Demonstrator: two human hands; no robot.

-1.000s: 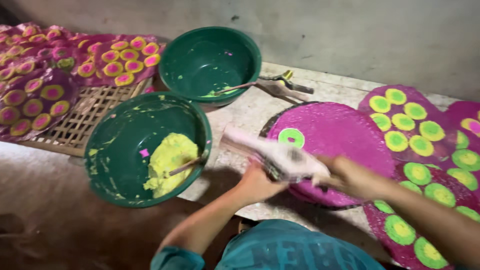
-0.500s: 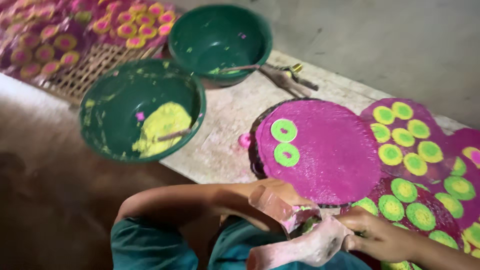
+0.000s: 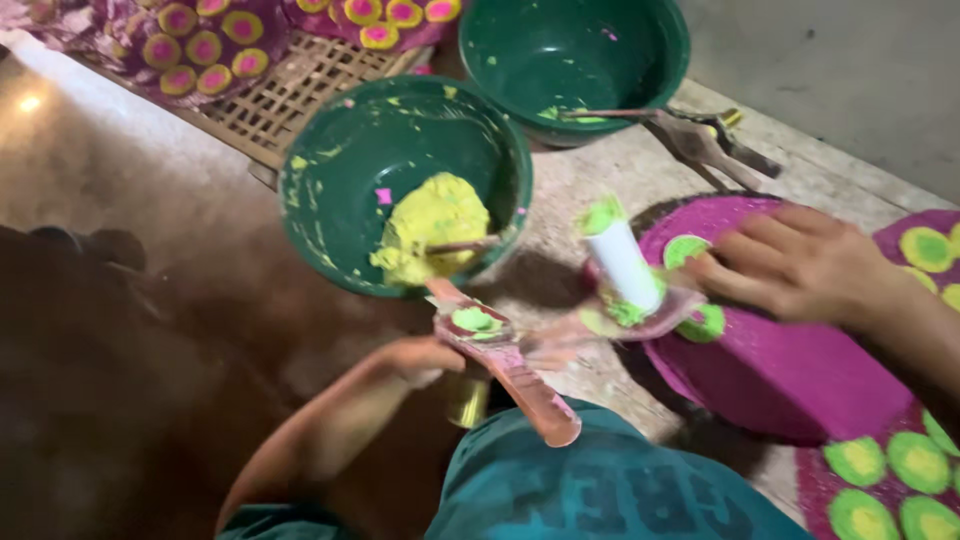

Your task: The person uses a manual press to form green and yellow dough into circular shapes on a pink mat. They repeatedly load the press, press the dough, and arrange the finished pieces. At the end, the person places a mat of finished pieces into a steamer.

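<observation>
the left hand (image 3: pixel 415 358) grip pinches a pink press (image 3: pixel 505 362) carrying a green dough disc (image 3: pixel 474 320), just before the dough bowl (image 3: pixel 400 180). the right hand (image 3: pixel 800 265) grip lies spread on the magenta sheet (image 3: pixel 780 360). step in hand, likely: stamping discs; next calls for placing one there.

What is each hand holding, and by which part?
Left hand grips the pink paddle around its middle. Right hand rests flat on the magenta disc, gripping nothing.

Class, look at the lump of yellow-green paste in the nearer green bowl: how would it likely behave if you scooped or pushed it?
The yellow-green paste sits heaped in the green bowl, so it is probably thick, not runny. Smears on the bowl's wall suggest that it sticks and would cling to fingers. A thin stick rests sunk in the heap, so it likely yields softly when pushed.
</observation>
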